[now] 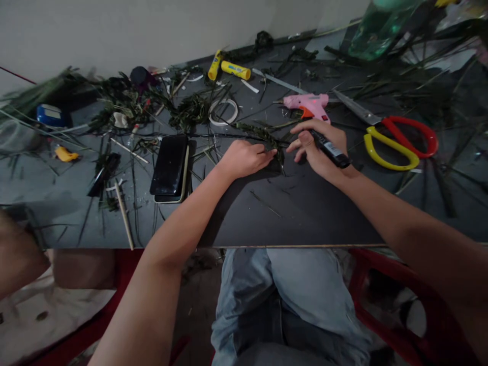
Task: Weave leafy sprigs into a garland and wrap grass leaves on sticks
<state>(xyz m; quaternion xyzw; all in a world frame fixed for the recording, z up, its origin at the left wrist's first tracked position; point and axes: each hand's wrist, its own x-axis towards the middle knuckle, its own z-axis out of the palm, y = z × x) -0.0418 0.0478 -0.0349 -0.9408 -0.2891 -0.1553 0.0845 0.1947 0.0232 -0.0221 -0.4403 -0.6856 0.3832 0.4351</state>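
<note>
- A dark table (305,213) is carrying scattered green cuttings.
- A leafy sprig (256,133) is lying near its middle.
- A pink glue gun (307,104) is resting beside red-and-yellow scissors (375,127).
- A black phone (170,165) is lying at the left, near a wooden stick (124,216).
- Yellow tubes (236,70) are lying by the far edge.

**Matt board, glossy plastic, dull metal**

The dark flat worktop (305,213) is a smooth, matt board with a pale raw front edge. Near its middle, the pink plastic glue gun (307,104) has a soft sheen. Towards the right edge, the large scissors (373,127) pair glossy red and yellow plastic handles with dull grey metal blades. Left of centre, the black slab-shaped phone (170,163) is glassy. The right hand (320,152) grips a smooth black plastic marker (330,148), and the left hand (244,158) pinches a matt, fibrous green leafy sprig (259,133).
</note>
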